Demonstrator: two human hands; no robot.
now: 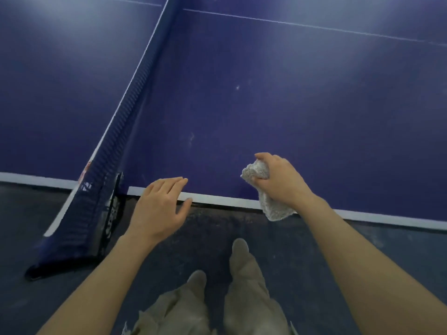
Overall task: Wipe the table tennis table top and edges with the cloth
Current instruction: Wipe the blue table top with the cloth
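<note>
head view: my right hand point(281, 180) has its fingers point(262, 156) clenched round the bunched cloth point(271, 201), held at the near edge of the counter point(266, 97), its tail hanging over the white border. my left hand point(160, 204) lies flat, fingers released, on that edge beside the net point(116, 131). pale specks and a smear show on the blue top, so i judge most wiping is left.
</note>
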